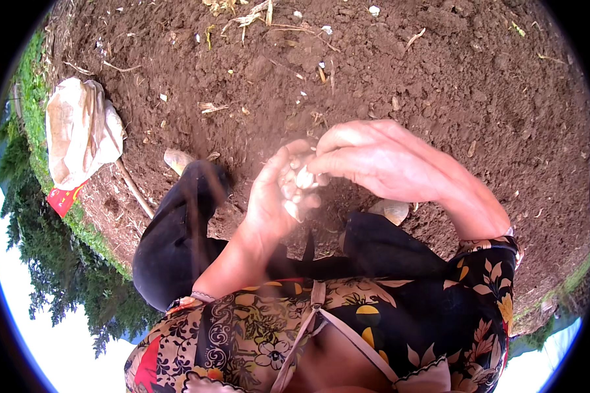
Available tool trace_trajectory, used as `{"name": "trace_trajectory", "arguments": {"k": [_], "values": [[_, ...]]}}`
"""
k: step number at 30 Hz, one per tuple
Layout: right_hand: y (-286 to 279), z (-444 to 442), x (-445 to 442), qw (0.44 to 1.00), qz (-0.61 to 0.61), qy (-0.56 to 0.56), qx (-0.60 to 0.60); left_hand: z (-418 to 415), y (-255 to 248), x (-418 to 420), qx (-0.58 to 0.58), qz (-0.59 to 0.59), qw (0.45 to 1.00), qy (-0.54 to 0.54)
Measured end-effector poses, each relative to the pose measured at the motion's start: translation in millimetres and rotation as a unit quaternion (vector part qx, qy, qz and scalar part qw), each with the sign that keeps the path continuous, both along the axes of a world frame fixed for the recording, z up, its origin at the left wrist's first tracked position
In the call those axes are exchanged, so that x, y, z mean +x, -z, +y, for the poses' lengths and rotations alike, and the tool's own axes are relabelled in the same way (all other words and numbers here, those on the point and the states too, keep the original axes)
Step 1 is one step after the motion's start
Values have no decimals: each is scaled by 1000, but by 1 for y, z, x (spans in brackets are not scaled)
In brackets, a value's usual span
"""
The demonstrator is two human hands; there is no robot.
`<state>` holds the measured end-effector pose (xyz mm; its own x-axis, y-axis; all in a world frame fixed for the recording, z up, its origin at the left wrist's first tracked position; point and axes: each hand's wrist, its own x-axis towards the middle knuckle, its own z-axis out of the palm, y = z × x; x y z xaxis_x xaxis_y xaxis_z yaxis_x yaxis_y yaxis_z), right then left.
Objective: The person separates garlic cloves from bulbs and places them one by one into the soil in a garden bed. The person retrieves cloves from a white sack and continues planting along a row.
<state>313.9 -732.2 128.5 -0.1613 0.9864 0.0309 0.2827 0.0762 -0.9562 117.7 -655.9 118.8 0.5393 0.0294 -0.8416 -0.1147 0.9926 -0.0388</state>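
Observation:
Several pale, clove-like pieces [291, 182], perhaps garlic cloves, lie in the cupped palm of my left hand [270, 201], in front of my knees. From the right, my right hand [364, 154] reaches over that palm, thumb and fingertips pinched at one whitish piece [305, 178]. The fingertips of both hands are close together. Glare and haze blur the pieces, so their exact kind is hard to tell. Loose brown soil [255, 113] lies below and beyond the hands.
A crumpled whitish sack [81, 132] lies on the left, with a red packet [65, 199] at its lower edge and a wooden stick [133, 189] beside it. Dry stalks [248, 19] and small white bits are scattered over the soil. Green plants [29, 93] border the left side.

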Motion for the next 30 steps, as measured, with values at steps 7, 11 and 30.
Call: {"name": "trace_trajectory", "arguments": {"k": [7,11,30], "values": [[11,-1,-1,982,-178,34,60,5,0,3,-17,-19,1000,4],[32,3,17,960,-265,83,34,3,-2,0,22,7,1000,18],[166,59,78,849,-465,222,-121,13,2,-5,24,30,999,17]]}}
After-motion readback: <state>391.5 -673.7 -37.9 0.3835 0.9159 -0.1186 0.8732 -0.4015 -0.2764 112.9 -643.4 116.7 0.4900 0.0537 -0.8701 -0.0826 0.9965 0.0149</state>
